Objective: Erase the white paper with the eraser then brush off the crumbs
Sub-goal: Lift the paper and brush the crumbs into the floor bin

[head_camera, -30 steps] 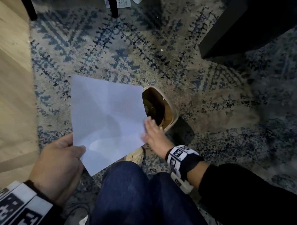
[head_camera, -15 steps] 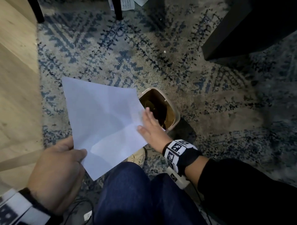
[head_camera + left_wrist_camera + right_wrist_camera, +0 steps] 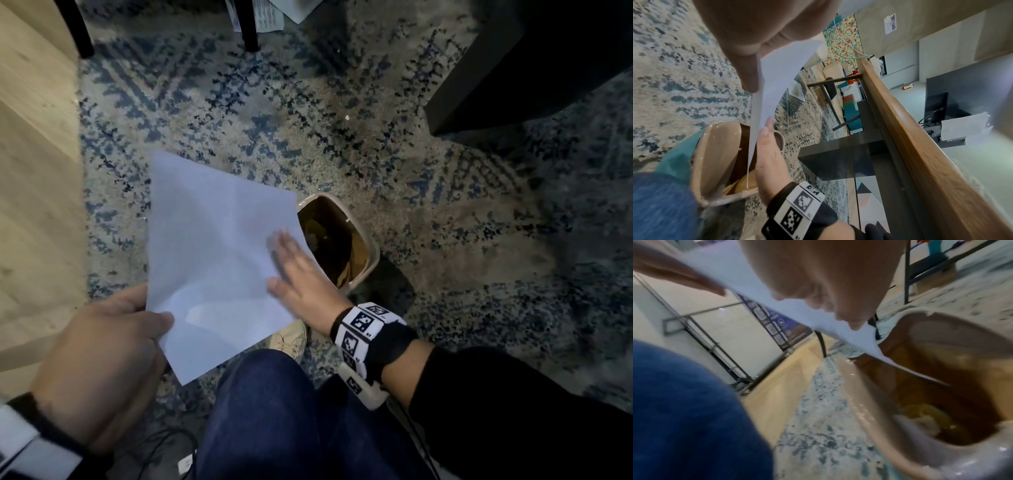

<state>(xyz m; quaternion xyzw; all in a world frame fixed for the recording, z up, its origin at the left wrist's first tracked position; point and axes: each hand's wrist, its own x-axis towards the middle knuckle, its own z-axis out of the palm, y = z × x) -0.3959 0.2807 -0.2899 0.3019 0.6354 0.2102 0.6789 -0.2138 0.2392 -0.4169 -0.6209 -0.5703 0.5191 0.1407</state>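
Note:
A white paper is held tilted above the rug, its right edge over a beige waste bin. My left hand pinches the paper's lower left corner between thumb and fingers. My right hand lies flat with straight fingers on the paper's right side, blurred by motion. In the left wrist view the paper runs edge-on down into the bin, with the right hand against it. In the right wrist view the paper dips over the bin. No eraser is in view.
A blue and beige rug covers the floor. A wooden table edge runs along the left. A dark cabinet stands at the upper right. My blue-jeaned knee is below the paper. Black chair legs stand at the top.
My right hand slid leftward and up from the paper's right edge onto its surface. The paper shifted slightly while my left hand kept its pinch.

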